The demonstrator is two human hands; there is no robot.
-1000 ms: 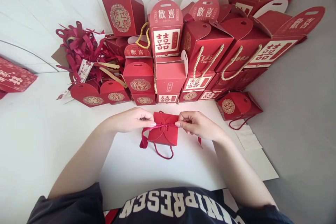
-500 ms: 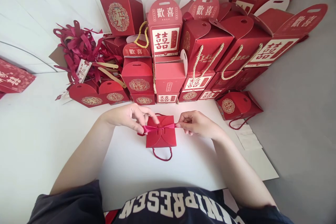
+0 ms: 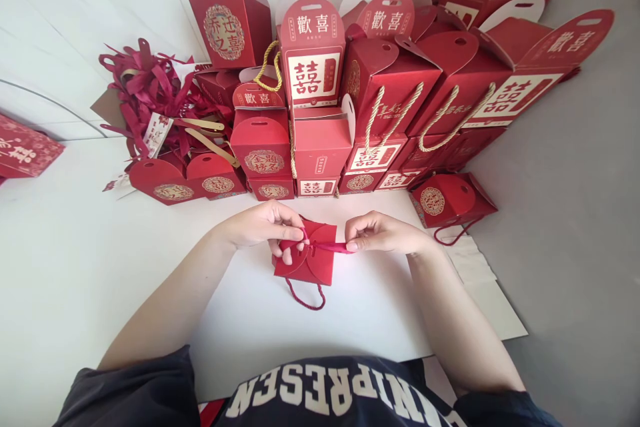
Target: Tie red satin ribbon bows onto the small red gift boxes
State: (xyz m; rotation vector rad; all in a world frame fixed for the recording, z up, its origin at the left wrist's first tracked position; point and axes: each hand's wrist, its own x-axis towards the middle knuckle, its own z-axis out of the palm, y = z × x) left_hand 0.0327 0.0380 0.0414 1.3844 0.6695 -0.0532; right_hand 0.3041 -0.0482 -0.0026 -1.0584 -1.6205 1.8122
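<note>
A small red gift box [image 3: 313,263] with petal-shaped flaps lies on a white sheet [image 3: 350,320] in front of me, its dark red cord loop hanging toward me. A pink-red ribbon [image 3: 330,247] runs across its top. My left hand [image 3: 265,227] rests on the box's left side, fingers curled and pinching the ribbon near the middle. My right hand [image 3: 383,233] sits just right of the box and pinches the ribbon's other end, holding it stretched out.
A wall of stacked red gift boxes [image 3: 320,93] with gold cord handles stands behind. A heap of dark red ribbons [image 3: 150,93] lies at the back left. One small red box [image 3: 447,200] sits to the right, another red box [image 3: 25,153] at the far left edge.
The ribbon ends that hung down both sides of the box have been gathered up. My left hand slid onto the box's flaps, and the box tilted slightly.
</note>
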